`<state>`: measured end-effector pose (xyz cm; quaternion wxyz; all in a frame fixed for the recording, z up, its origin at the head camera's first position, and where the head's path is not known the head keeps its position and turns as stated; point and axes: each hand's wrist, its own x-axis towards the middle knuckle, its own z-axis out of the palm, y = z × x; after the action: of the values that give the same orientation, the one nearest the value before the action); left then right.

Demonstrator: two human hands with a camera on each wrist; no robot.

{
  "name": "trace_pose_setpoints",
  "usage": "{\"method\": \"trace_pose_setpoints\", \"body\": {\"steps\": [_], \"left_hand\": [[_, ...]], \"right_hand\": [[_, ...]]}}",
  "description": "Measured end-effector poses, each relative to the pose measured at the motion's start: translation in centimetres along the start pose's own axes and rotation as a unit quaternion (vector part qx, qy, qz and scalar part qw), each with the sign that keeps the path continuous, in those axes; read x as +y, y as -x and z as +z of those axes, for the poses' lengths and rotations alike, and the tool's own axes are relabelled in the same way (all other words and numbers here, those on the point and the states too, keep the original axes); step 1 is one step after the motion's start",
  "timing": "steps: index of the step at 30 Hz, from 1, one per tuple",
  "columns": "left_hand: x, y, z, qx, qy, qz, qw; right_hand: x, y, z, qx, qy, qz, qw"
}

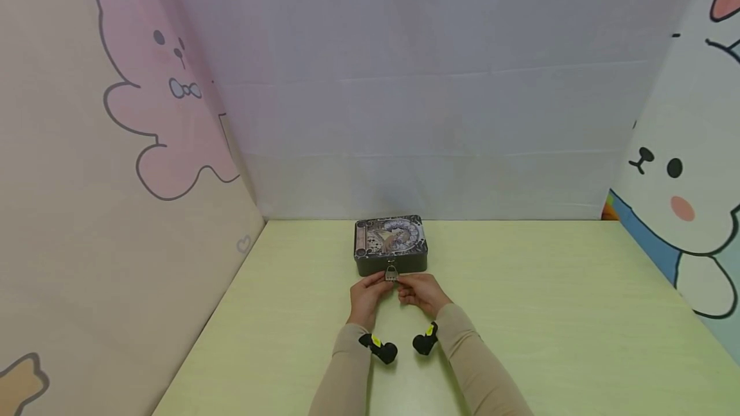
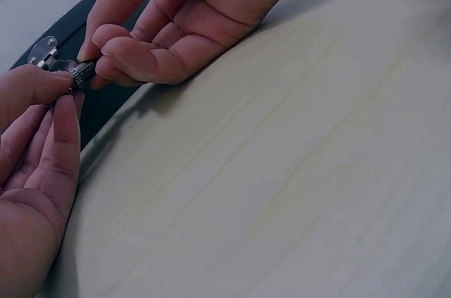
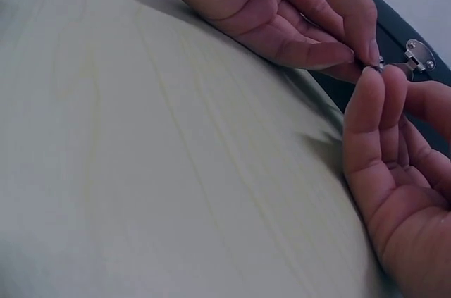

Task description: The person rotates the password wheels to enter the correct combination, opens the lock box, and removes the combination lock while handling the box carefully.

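Note:
A dark tin box (image 1: 363, 266) with an ornate picture on its lid stands near the back of the table. At its front latch (image 2: 44, 51) hangs a small silver combination padlock (image 1: 392, 274), its number dials showing in the left wrist view. My left hand (image 1: 365, 302) pinches the padlock's left side, thumb on the dials. From the other side, my right hand (image 1: 426, 293) pinches the padlock's right end between thumb and fingers. Fingertips of both hands hide most of the lock body in the right wrist view.
The pale yellow-green table (image 1: 566, 313) extends on both sides of the box. A white cloth backdrop (image 1: 439, 95) rises behind it, with cartoon-printed sheets at left and right. A black wrist camera (image 1: 381, 348) sits at each sleeve cuff.

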<state>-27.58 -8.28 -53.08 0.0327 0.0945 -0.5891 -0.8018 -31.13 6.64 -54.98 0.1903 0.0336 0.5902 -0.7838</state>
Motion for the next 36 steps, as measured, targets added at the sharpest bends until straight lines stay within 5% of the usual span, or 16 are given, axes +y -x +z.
{"method": "trace_pose_setpoints", "body": {"steps": [36], "left_hand": [[0.23, 0.51, 0.65, 0.031, -0.016, 0.013, 0.9993]], "right_hand": [[-0.12, 0.27, 0.14, 0.002, 0.007, -0.009, 1.000]]}}
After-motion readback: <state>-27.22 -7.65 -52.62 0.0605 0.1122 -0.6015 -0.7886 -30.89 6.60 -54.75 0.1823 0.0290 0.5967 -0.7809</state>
